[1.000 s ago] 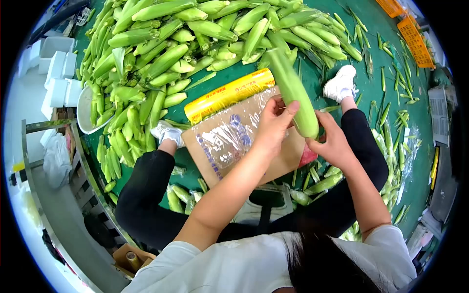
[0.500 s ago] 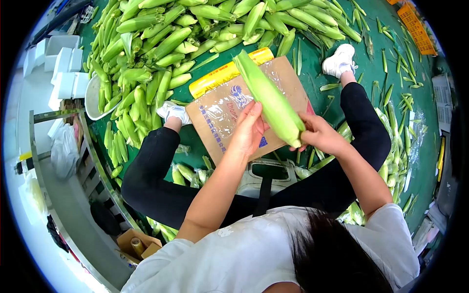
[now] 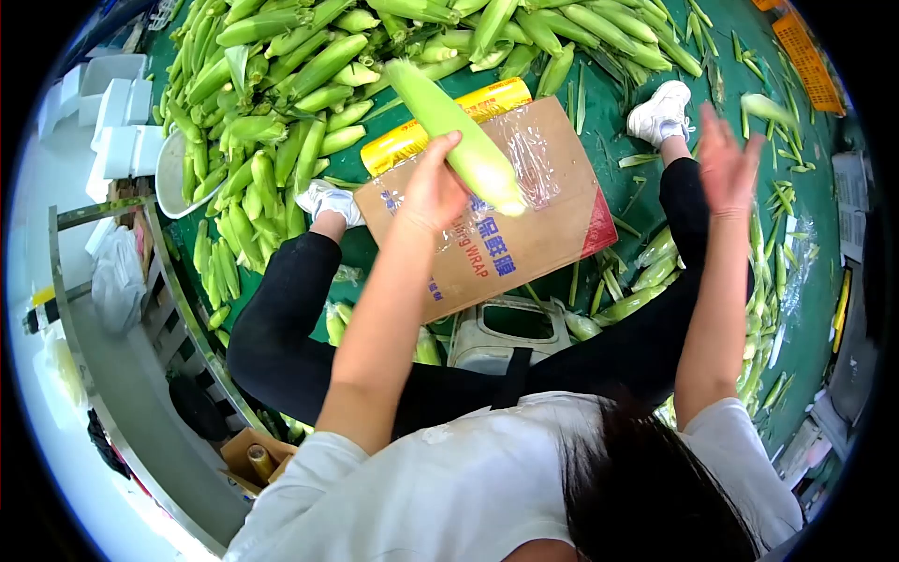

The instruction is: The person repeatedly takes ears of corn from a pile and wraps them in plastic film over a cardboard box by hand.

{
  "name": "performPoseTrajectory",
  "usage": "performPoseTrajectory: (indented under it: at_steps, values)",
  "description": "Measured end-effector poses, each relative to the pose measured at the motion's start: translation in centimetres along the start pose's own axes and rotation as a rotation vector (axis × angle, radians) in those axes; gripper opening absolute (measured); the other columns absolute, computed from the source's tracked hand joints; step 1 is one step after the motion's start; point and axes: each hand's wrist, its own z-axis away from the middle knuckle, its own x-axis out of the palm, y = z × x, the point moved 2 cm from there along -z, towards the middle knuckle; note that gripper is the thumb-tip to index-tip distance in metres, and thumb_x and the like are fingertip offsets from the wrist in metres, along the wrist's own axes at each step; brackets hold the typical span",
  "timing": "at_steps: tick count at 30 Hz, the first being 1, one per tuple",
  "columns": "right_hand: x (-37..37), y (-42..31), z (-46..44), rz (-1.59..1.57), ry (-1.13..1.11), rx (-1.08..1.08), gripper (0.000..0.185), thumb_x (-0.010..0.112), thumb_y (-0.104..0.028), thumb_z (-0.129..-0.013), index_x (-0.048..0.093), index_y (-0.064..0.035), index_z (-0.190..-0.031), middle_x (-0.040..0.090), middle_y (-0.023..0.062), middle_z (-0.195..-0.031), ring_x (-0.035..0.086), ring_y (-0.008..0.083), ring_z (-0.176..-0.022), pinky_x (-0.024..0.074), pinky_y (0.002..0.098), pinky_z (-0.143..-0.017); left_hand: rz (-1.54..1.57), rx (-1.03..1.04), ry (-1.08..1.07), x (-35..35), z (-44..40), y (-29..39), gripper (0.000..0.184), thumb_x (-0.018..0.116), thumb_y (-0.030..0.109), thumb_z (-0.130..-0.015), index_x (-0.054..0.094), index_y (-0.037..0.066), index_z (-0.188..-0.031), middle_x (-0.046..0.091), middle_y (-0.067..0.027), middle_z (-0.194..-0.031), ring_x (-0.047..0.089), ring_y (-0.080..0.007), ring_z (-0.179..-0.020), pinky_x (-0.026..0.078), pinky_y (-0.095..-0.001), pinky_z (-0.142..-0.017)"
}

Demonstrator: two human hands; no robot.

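Note:
My left hand (image 3: pixel 435 184) is closed around a green ear of corn (image 3: pixel 459 140), which tilts with its leafy end up and left above a cardboard box (image 3: pixel 524 225) with clear film on top. Out to the right, my right hand (image 3: pixel 728 161) has its fingers spread and holds nothing, slightly blurred. A loose green husk piece (image 3: pixel 770 109) shows blurred just beyond that hand. Behind the box lies a yellow roll of wrap (image 3: pixel 398 148), partly hidden by the ear.
A large heap of corn (image 3: pixel 318 70) covers the back and left. Wrapped ears (image 3: pixel 632 304) lie by my right leg. Husk strips litter the green floor (image 3: pixel 609 131) near an orange crate (image 3: pixel 807 66). A white tub (image 3: pixel 176 178) and metal rack (image 3: pixel 94 375) stand left.
My right hand has let go of the ear's lower end and swung far out to the right, opening. My left hand has carried the ear up and left. A husk piece now shows beyond my right hand.

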Motion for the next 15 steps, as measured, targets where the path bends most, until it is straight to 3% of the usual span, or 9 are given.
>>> performPoseTrajectory:
  at_steps: [2,3,4,5,7,10,11,13,15]
  values:
    - [3.3,3.2,1.5,0.583,-0.069,0.085,0.059,0.067,-0.037,-0.093,0.049,-0.0069,-0.141,0.068,0.0128,-0.126,0.069,0.0285,-0.102,0.0560,0.0432,-0.080,-0.625,0.110,0.125,-0.7,-1.9,1.8,0.061,0.071,0.026,-0.086,0.045,0.008,-0.139,0.061,-0.0151,-0.121,0.063,-0.0275,-0.108,0.052,-0.0421,-0.095]
    - [7.3,7.4,4.0,1.112,-0.101,0.124,0.061,0.070,-0.040,-0.091,0.052,-0.0083,-0.140,0.070,0.0126,-0.121,0.069,0.0302,-0.100,0.0559,0.0440,-0.081,-0.932,0.164,0.194,-1.3,-2.8,1.9,0.061,0.073,0.025,-0.085,0.046,0.006,-0.136,0.062,-0.0149,-0.119,0.064,-0.0269,-0.106,0.052,-0.0402,-0.094]
    - [8.6,11.4,5.2,1.432,-0.190,-0.065,0.054,0.073,-0.041,-0.087,0.062,-0.0082,-0.129,0.072,0.0154,-0.111,0.070,0.0328,-0.095,0.0559,0.0413,-0.079,-1.195,0.298,0.181,-2.7,-4.0,1.2,0.063,0.078,0.021,-0.080,0.046,0.002,-0.132,0.062,-0.0169,-0.117,0.064,-0.0248,-0.102,0.052,-0.0363,-0.090]
    - [10.8,14.1,6.1,1.577,-0.047,-0.031,0.040,0.075,-0.037,-0.087,0.069,-0.0078,-0.113,0.070,0.0182,-0.103,0.069,0.0345,-0.094,0.0546,0.0381,-0.079,-1.384,0.318,0.187,-3.3,-4.1,0.4,0.063,0.079,0.021,-0.078,0.050,0.003,-0.131,0.064,-0.0176,-0.117,0.065,-0.0272,-0.105,0.051,-0.0371,-0.093]
    - [11.4,17.7,6.9,1.648,0.006,-0.295,0.027,0.074,-0.031,-0.089,0.069,-0.0075,-0.100,0.070,0.0116,-0.095,0.066,0.0273,-0.092,0.0525,0.0363,-0.081,-1.578,0.492,0.093,-5.4,-3.8,-1.2,0.061,0.081,0.021,-0.074,0.058,0.005,-0.128,0.065,-0.0172,-0.117,0.062,-0.0352,-0.110,0.050,-0.0411,-0.096]
    - [7.4,20.5,6.0,0.725,-0.103,0.109,0.016,0.070,-0.023,-0.093,0.065,-0.0085,-0.097,0.065,0.0034,-0.099,0.061,0.0185,-0.091,0.0493,0.0339,-0.086,-1.890,0.476,0.159,-7.4,-1.3,-2.5,0.066,0.082,0.020,-0.073,0.060,0.017,-0.135,0.063,-0.0100,-0.124,0.056,-0.0301,-0.120,0.044,-0.0464,-0.099]
    - [7.2,18.9,6.6,0.375,-0.030,0.267,0.008,0.067,-0.015,-0.094,0.064,-0.0097,-0.100,0.061,0.0001,-0.110,0.056,0.0132,-0.094,0.0465,0.0321,-0.089,-2.001,0.448,0.170,-7.6,-0.8,-2.7,0.067,0.083,0.020,-0.073,0.059,0.019,-0.137,0.062,-0.0090,-0.125,0.055,-0.0284,-0.121,0.043,-0.0472,-0.099]
    - [10.2,16.9,7.9,0.260,0.000,0.049,0.005,0.066,-0.012,-0.095,0.063,-0.0091,-0.099,0.061,0.0036,-0.118,0.057,0.0149,-0.101,0.0462,0.0334,-0.091,-1.999,0.490,0.132,-7.8,-0.4,-3.3,0.068,0.081,0.019,-0.075,0.058,0.022,-0.138,0.059,-0.0082,-0.127,0.054,-0.0270,-0.121,0.040,-0.0489,-0.100]
    - [15.0,16.3,7.8,0.914,-0.248,-0.533,0.016,0.070,-0.010,-0.089,0.060,-0.0058,-0.101,0.062,0.0109,-0.126,0.057,0.0231,-0.119,0.0427,0.0372,-0.102,-2.036,0.540,0.118,-7.3,-0.3,-4.0,0.069,0.081,0.017,-0.075,0.056,0.022,-0.140,0.058,-0.0082,-0.128,0.053,-0.0275,-0.121,0.039,-0.0493,-0.103]
